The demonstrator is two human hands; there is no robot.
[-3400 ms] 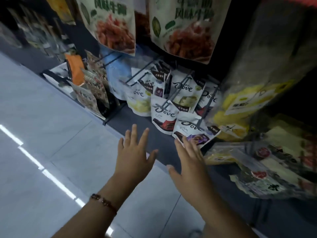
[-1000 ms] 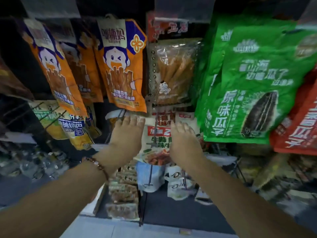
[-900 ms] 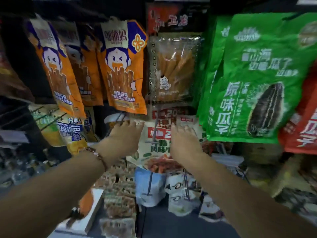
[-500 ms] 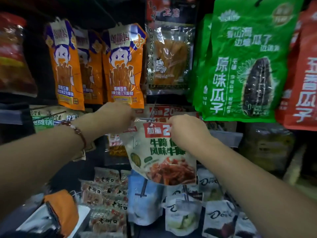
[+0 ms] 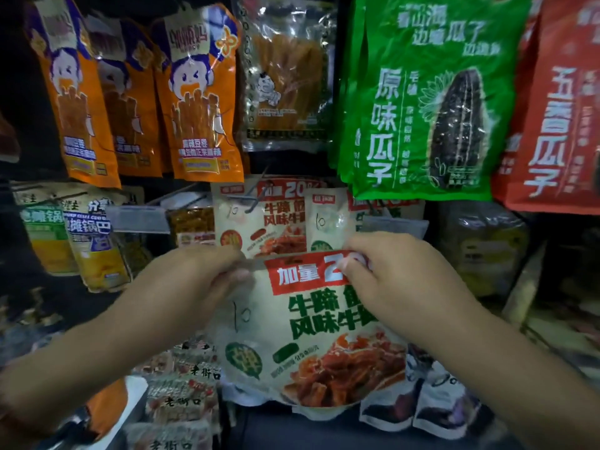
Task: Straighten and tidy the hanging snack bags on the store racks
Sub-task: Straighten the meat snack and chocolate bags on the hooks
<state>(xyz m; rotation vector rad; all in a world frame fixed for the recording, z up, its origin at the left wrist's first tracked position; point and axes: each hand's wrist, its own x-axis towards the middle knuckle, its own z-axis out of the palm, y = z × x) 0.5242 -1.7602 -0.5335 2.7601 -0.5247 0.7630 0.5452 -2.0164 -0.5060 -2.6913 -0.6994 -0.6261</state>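
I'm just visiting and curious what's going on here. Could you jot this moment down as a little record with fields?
Place: store rack of hanging snack bags
Left hand: pinches the top left edge of the beige bag
Right hand: pinches the bag's top right edge
Bag state: held in front of the rack, off its hook
Behind it: more beige bags on the hook
Above: orange bags, green bag, red bag

My rack's wire hooks [image 5: 256, 198] carry rows of bags. Orange packs [image 5: 204, 102] up top beside green seed bags [image 5: 431, 102], beef snack bags [image 5: 263, 219] hanging underneath.
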